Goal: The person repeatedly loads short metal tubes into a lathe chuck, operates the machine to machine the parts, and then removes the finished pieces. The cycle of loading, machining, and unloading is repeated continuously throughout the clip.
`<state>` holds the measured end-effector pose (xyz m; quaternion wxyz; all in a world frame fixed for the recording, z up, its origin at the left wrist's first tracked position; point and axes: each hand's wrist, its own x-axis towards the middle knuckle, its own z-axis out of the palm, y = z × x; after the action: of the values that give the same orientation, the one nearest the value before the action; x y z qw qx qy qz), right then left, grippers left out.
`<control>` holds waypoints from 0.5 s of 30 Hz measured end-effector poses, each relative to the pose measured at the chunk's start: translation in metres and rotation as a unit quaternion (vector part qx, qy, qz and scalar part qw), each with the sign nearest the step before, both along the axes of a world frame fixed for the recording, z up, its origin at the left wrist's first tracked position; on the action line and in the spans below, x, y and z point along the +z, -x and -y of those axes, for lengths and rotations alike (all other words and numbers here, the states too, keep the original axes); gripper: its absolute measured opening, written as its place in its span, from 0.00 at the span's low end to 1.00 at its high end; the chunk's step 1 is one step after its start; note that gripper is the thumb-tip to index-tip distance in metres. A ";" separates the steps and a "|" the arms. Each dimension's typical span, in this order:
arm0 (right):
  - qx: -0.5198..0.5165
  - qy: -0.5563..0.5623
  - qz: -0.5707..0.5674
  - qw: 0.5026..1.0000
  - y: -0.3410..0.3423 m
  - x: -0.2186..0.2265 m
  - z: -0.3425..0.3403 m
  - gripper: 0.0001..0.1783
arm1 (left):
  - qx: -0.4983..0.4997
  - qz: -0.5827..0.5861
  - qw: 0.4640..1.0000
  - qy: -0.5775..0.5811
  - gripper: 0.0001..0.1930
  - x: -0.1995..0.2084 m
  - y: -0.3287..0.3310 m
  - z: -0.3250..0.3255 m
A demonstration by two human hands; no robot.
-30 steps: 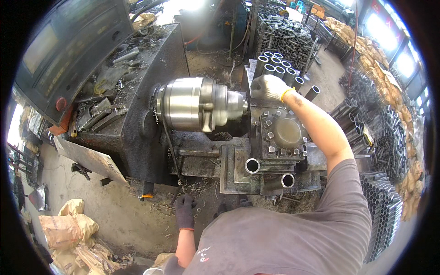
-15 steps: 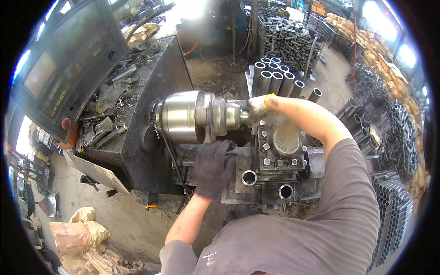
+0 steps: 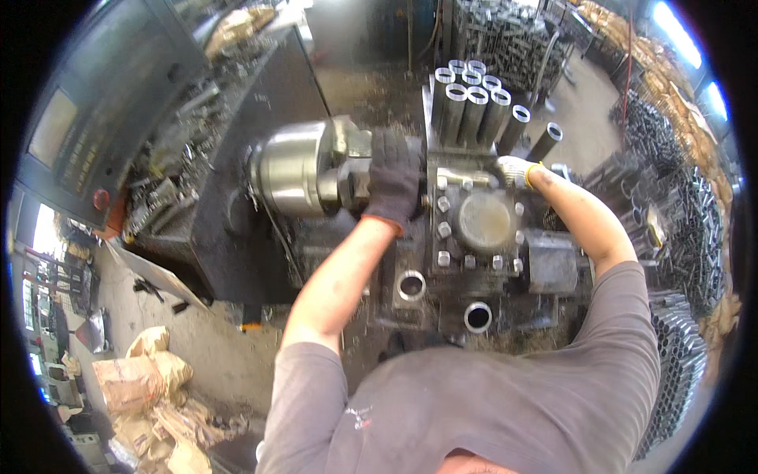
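Observation:
A shiny lathe chuck (image 3: 296, 167) with blocky jaws (image 3: 355, 146) stands left of centre. My left hand (image 3: 395, 178), in a dark glove with an orange cuff, is wrapped over the part in front of the jaws; the glove hides most of that part. Farther right, my right hand (image 3: 517, 170), in a whitish glove with a yellow cuff, is at the far right corner of the bolted tool post (image 3: 484, 221). A bright metal cylinder (image 3: 466, 177) lies along the post's far side, its right end near that hand. The right fingers are small and blurred.
Several upright steel tubes (image 3: 476, 96) stand behind the tool post. Two short tubes (image 3: 410, 285) stand on the near side. A control panel (image 3: 71, 158) and a chip-strewn top (image 3: 178, 182) are at left. Stacked tubes (image 3: 675, 355) lie at right, paper sacks (image 3: 134, 383) at lower left.
My left hand has risen from below the chuck onto the part at its jaws. My right hand has left that part and moved right to the tool post's far corner. The view has shifted slightly.

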<state>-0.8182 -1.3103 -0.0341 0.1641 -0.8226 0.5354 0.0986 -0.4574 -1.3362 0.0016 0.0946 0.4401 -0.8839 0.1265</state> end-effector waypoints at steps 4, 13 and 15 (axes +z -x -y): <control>-0.109 0.119 0.027 0.987 -0.013 0.012 -0.053 0.30 | -0.132 -0.283 0.948 0.055 0.27 0.034 -0.072 -0.063; -0.025 0.258 0.225 0.939 -0.106 0.162 -0.047 0.19 | 0.027 -0.323 0.821 -0.470 0.34 -0.050 -0.097 -0.180; 0.056 0.304 0.216 0.926 -0.142 0.190 -0.062 0.20 | 0.032 -0.490 0.728 -0.479 0.29 -0.043 -0.088 -0.163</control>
<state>-0.6758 -1.2482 0.1554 0.0122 -0.8631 0.4441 -0.2402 -0.3689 -1.1737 -0.0413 0.2870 0.4558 -0.6433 -0.5440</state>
